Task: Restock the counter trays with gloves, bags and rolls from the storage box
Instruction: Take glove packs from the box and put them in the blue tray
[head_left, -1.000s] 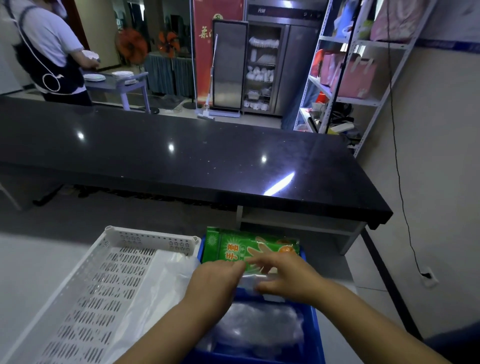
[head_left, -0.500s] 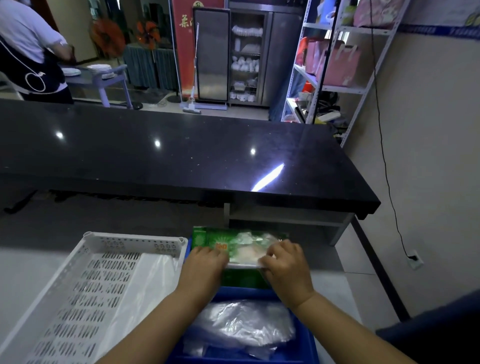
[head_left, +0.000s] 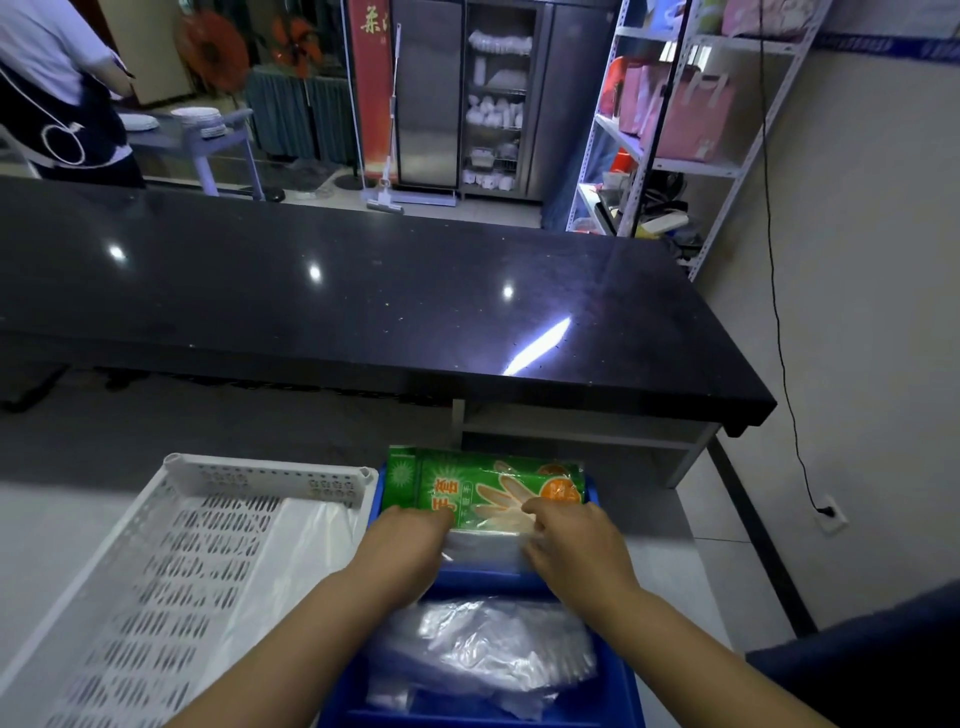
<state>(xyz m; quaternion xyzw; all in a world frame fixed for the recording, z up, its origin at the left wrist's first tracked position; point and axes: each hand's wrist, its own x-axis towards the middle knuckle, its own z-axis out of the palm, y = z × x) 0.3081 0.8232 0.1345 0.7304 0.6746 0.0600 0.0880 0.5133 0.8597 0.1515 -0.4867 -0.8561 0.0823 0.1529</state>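
Note:
A green glove packet lies across the far compartment of the blue tray. My left hand rests on the packet's near left edge and my right hand on its near right edge, fingers curled over it. Whether the fingers grip or only press the packet is unclear. Between the hands a clear plastic part shows. Crumpled clear plastic bags fill the tray's near compartment. Left of the blue tray stands a white perforated tray holding a flat white bag.
Both trays sit on a pale counter. A raised black countertop runs across behind them. A metal shelf rack with pink bags stands at the back right. Another person works at a cart far left.
The packet now lies flatter in the far compartment, its printed face showing more. Both hands have slid back to its near edge. The view has shifted slightly.

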